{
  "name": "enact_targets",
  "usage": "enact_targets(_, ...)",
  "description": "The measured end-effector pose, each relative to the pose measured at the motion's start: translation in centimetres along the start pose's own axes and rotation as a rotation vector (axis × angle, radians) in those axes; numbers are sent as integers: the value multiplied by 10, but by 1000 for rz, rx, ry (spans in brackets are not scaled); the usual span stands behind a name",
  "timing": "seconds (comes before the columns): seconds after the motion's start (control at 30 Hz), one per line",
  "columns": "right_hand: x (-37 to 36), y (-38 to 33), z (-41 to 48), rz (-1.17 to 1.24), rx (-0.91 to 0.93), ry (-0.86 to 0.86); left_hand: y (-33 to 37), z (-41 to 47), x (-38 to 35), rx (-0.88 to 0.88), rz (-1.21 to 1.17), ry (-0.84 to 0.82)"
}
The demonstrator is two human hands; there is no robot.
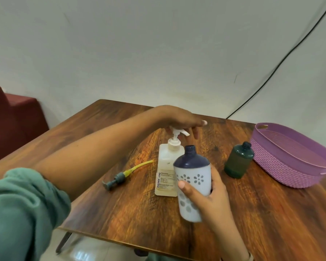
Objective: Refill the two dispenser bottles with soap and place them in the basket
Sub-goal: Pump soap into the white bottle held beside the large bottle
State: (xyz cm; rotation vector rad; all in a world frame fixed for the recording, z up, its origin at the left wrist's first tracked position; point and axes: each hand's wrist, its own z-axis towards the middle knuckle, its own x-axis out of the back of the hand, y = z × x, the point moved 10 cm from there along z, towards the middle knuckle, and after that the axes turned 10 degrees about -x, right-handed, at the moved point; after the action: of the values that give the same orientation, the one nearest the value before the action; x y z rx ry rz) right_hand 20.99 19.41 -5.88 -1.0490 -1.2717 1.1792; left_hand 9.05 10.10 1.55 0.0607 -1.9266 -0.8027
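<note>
Fingers (pixel 217 178) of the right hand (pixel 211 202) are wrapped round the white dispenser bottle (pixel 193 178), with the thumb on the front. They hold it lifted and a little tilted above the near part of the worktop (pixel 139 213). Its neck is open, with no pump on it. The bottle looks like smooth, stiff plastic, with a dark blue shoulder and flower cut-outs. I judge it light while it is empty, and slippery if soap runs over it, so a grip round the middle of the body, as now, seems the safest.

Just behind it, touching or almost touching, stands the soap bottle (pixel 167 166), a square pale one near the middle of the worktop. Its label reads "BIOCHEK CHG" along the side; the small print beside it is too fine to read. It is probably heavier, and steady on its flat base. The left hand (pixel 179 119) lies over its pump head (pixel 178 132), the fingers fairly straight and spread, not closed round anything.

To the left a loose pump (pixel 119 178) with a yellowish tube lies flat on the worktop. Farther right the green dispenser bottle (pixel 238 161) stands upright and uncapped, just beside the purple basket (pixel 282 166) at the right edge. Neither bottle is in the basket yet. No writing shows on the two dispenser bottles or on the basket.
</note>
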Motion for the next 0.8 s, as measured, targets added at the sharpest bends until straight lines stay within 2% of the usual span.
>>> enact_targets(0.13,-1,-4,3,9,-9,-19,1,2,-2,23,-44,-8)
enact_targets(0.3,-2,-12,8,-3,-18,-68,5,9,-9,-25,61,-30)
enact_targets(0.47,-8,-16,9,-20,-50,-124,2,15,-6,-30,113,37)
enact_targets(0.8,-9,-17,11,21,-107,-178,-3,24,-22,-62,70,-71)
